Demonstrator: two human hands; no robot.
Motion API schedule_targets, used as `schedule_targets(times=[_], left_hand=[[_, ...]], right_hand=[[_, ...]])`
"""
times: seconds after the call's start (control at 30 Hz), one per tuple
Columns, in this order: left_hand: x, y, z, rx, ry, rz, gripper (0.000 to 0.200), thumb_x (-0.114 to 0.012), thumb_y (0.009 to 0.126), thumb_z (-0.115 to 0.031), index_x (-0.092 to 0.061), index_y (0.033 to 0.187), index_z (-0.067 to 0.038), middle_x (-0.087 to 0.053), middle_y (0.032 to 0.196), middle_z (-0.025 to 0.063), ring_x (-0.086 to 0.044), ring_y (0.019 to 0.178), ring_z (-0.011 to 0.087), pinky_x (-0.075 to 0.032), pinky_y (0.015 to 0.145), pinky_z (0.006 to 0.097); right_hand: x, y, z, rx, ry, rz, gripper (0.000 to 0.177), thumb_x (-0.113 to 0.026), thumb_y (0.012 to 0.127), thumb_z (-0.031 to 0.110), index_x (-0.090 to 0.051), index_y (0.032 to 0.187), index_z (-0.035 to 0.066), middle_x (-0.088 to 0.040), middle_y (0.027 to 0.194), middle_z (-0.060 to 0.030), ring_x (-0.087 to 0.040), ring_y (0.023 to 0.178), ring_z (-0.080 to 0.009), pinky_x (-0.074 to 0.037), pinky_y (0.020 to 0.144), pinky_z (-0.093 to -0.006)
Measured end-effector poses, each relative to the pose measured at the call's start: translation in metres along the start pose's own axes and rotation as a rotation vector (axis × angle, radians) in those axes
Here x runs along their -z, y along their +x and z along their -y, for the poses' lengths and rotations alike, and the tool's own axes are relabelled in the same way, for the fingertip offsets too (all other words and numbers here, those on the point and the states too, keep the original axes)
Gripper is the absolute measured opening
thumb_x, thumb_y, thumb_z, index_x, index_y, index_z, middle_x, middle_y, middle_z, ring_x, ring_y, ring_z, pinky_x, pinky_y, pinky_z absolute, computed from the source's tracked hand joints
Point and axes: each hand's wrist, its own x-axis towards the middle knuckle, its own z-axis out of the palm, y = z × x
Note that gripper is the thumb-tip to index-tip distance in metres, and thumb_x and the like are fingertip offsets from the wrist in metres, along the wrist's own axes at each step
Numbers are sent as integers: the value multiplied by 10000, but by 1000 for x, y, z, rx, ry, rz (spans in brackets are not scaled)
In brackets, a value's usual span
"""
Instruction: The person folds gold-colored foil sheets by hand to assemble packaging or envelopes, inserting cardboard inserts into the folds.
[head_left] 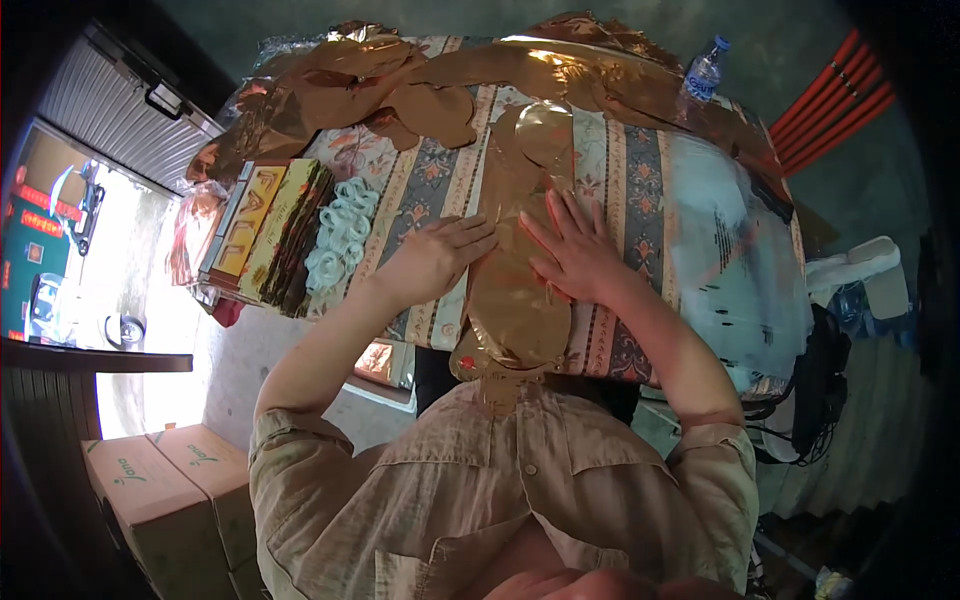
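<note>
A flat copper-coloured foil piece (pixel 515 290) lies lengthwise in front of me on the patterned tablecloth (pixel 430 180), its rounded lower end near the table's front edge. My left hand (pixel 440 258) rests palm down at the foil's left edge, fingers extended and lying close together over it. On the foil's right side my right hand (pixel 580 250) is flat with its fingers spread. Neither hand grasps anything. More copper foil pieces (pixel 430 112) are heaped and overlapped along the far side of the table.
Stacked printed packets (pixel 270 235) and white looped ribbon bundles (pixel 342 235) sit at the left. Clear plastic bags (pixel 725 250) cover the right side. A water bottle (pixel 703 70) stands at the back right. Cardboard boxes (pixel 175 480) are on the floor at lower left.
</note>
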Motion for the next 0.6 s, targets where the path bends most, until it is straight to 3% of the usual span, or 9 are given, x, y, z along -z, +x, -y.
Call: schedule_targets(times=[0.23, 0.37, 0.6], left_hand=[[19, -38, -57, 97, -106, 67, 610, -595, 704, -75, -524, 1310, -67, -510, 1349, 164, -436, 1299, 335, -326, 1094, 473], [15, -55, -76, 53, -29, 62, 543, -595, 760, -116, -526, 1298, -92, -513, 1356, 130, -433, 1309, 289, -324, 1097, 462], [-9, -64, -82, -54, 28, -125, 501, -658, 752, -116, -563, 1241, -62, -540, 1321, 102, -486, 1257, 280, -374, 1065, 450]], right_hand=[[2, -40, 28, 46, 49, 0, 647, -474, 927, 433, -215, 1503, 292, -92, 1562, -187, -88, 1443, -363, -41, 1117, -604], [-2, -55, 38, 69, 66, -57, 644, -479, 925, 423, -227, 1501, 283, -107, 1557, -195, -107, 1437, -379, -45, 1106, -625], [-1, -66, 47, 92, 66, -86, 636, -486, 924, 410, -250, 1495, 260, -141, 1546, -202, -134, 1428, -382, -63, 1102, -629]])
